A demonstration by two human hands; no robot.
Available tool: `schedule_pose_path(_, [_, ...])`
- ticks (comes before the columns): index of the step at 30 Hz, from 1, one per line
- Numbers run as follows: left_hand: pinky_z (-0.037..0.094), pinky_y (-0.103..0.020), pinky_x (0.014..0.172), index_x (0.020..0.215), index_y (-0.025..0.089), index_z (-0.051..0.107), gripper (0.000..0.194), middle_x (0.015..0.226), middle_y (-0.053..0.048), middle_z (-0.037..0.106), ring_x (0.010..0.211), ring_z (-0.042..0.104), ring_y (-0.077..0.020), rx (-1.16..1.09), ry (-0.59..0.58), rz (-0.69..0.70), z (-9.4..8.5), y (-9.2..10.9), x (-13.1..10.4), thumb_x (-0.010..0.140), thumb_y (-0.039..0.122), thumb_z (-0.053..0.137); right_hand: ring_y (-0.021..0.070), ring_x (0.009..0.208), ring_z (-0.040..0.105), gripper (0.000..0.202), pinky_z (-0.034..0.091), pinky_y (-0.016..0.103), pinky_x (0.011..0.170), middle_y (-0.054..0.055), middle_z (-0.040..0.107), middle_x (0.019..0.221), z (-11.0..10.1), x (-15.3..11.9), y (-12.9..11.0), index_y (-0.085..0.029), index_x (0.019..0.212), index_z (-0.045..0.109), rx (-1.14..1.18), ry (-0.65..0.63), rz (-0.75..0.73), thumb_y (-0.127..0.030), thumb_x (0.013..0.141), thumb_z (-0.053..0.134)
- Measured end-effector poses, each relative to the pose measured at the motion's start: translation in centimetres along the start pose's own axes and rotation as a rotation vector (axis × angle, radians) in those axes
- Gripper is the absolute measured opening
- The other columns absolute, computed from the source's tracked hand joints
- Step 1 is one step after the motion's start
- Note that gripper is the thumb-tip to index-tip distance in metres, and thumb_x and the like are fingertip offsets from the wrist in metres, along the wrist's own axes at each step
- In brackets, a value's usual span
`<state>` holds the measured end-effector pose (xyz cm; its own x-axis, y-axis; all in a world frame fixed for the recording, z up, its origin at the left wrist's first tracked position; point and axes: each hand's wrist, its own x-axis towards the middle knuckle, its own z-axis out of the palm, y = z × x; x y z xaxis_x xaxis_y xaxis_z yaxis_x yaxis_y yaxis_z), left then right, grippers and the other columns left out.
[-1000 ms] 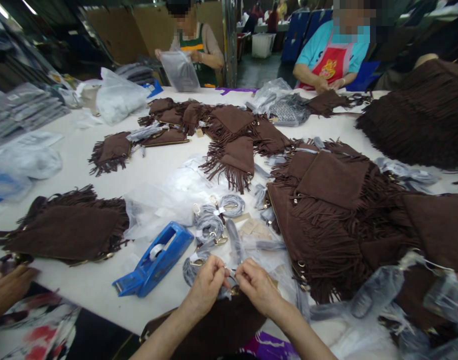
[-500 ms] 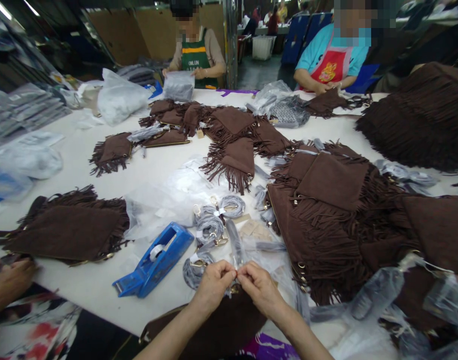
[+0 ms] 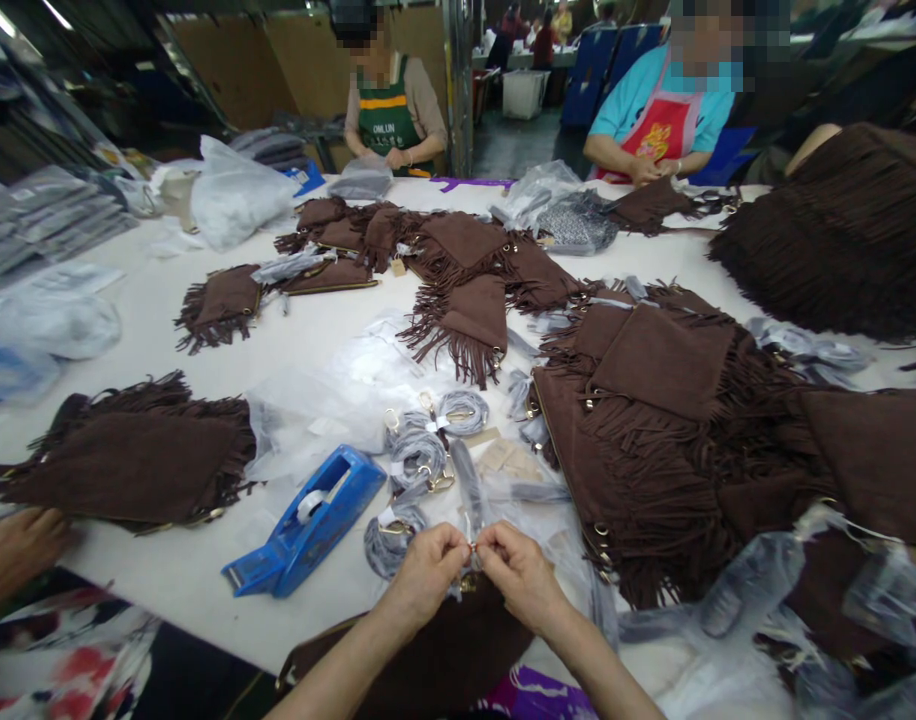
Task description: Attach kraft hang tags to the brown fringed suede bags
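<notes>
Two hands pinching one wrapped strap (image 3: 469, 495), left hand (image 3: 426, 574), right hand (image 3: 524, 577), fingertips closed on its near end, long axis running away across white table (image 3: 203, 560).

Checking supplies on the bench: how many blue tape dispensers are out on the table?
1. The blue tape dispenser lies on the white table, just beyond and to the left of the left hand. Others may be hidden under bags or plastic.
</notes>
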<state>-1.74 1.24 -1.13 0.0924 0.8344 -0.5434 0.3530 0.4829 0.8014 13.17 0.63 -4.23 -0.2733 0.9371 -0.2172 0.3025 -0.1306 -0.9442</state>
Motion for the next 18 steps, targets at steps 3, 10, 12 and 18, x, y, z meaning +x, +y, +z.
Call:
schedule_pose_path(3, [0.026, -0.024, 0.052, 0.058, 0.019, 0.048, 0.017, 0.051, 0.006, 0.039, 0.053, 0.034, -0.0112, -0.023, 0.004, -0.006, 0.0, 0.0, -0.1, 0.062, 0.035, 0.048, 0.0111, 0.057, 0.041, 0.013, 0.032, 0.022, 0.054, -0.005, 0.042, 0.06, 0.0, 0.0, 0.1, -0.019, 0.068, 0.052, 0.016, 0.001, -0.003, -0.025, 0.077, 0.044])
schedule_pose_path(10, [0.027, -0.023, 0.052, 0.056, 0.016, 0.053, 0.015, 0.049, 0.005, 0.043, 0.051, 0.036, -0.0098, -0.194, -0.027, -0.044, 0.2, 0.3, 0.0, 0.054, 0.031, 0.054, 0.0111, 0.057, 0.041, 0.013, 0.032, 0.023, 0.055, -0.004, 0.042, 0.061, 0.1, 0.0, -0.3, -0.019, 0.068, 0.051, 0.003, 0.044, -0.023, -0.024, 0.077, 0.043])
schedule_pose_path(12, [0.03, -0.023, 0.054, 0.057, 0.014, 0.056, 0.015, 0.051, 0.004, 0.048, 0.052, 0.039, -0.0103, -0.27, -0.043, -0.055, 0.2, 0.6, 0.0, 0.052, 0.029, 0.055, 0.0118, 0.06, 0.043, 0.014, 0.033, 0.024, 0.057, -0.003, 0.044, 0.064, -0.3, -0.4, -0.5, -0.019, 0.067, 0.051, -0.013, 0.061, -0.042, -0.025, 0.078, 0.044])
schedule_pose_path(18, [0.034, -0.024, 0.058, 0.058, 0.015, 0.054, 0.012, 0.058, -0.003, 0.062, 0.054, 0.047, -0.0114, -0.445, -0.082, -0.116, 0.2, 1.2, 0.4, 0.051, 0.023, 0.051, 0.0205, 0.09, 0.05, 0.019, 0.037, 0.034, 0.081, 0.005, 0.056, 0.093, -2.1, -3.6, 1.5, -0.02, 0.093, 0.054, -0.093, 0.019, 0.046, -0.023, 0.075, 0.051])
